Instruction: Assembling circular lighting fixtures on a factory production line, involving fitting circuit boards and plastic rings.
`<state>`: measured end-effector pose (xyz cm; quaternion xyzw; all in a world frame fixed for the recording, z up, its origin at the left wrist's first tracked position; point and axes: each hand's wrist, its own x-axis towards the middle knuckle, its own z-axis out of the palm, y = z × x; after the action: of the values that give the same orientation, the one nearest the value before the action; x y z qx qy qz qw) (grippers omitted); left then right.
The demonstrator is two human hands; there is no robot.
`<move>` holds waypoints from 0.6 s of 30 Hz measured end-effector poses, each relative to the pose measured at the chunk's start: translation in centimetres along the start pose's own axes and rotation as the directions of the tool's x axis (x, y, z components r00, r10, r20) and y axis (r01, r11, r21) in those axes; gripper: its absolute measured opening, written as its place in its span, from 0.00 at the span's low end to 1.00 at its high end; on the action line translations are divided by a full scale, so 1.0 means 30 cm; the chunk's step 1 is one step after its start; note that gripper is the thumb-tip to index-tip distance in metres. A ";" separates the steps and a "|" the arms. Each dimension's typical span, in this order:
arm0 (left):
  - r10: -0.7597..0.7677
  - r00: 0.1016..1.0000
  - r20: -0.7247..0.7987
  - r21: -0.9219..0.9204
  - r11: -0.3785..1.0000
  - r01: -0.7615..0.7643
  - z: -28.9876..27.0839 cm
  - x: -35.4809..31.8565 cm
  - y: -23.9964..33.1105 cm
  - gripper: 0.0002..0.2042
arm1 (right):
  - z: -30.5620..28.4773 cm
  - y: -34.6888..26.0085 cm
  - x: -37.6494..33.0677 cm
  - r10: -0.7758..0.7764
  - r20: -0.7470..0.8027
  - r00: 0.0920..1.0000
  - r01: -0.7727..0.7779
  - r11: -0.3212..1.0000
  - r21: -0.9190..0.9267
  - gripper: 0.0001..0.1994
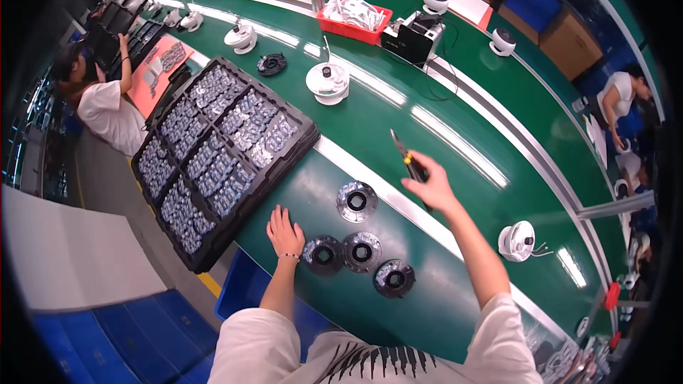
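My right hand is closed around a pair of pliers with dark and yellow handles, held over the belt side of the table with the jaws pointing away from me. Flat on the green worktop lies my left hand, fingers stretched out and holding nothing. It is beside a black round part, one of several discs with square central openings. Another disc lies farther off, and one more sits nearest me on the right. Left of my left hand is a black compartment tray full of small bluish electronic parts.
A white round housing stands on the green belt, and another with wires lies at right. Farther back are a red bin of white pieces and a black box with cables. Co-workers sit at left and right.
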<state>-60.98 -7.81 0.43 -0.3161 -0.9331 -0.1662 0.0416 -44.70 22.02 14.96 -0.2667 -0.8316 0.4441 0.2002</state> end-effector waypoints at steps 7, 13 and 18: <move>-0.043 0.998 0.052 0.001 0.999 0.043 -0.004 0.007 0.015 0.25 | 0.006 -0.054 0.492 -0.376 0.157 0.913 0.366 0.588 -0.721 0.30; -0.052 0.992 0.114 0.034 0.998 0.048 -0.025 0.024 0.011 0.26 | 0.045 0.024 0.829 -0.246 0.140 0.959 0.235 0.419 -0.877 0.28; -0.063 0.986 0.155 0.064 0.996 0.054 -0.027 0.039 0.006 0.27 | 0.122 0.036 0.942 -0.278 0.262 0.924 0.348 0.330 -0.878 0.27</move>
<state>-61.82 -7.27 1.44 -0.2993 -0.9470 -0.1138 -0.0276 -68.48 37.78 14.83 -0.1526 -0.9778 -0.1221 0.0762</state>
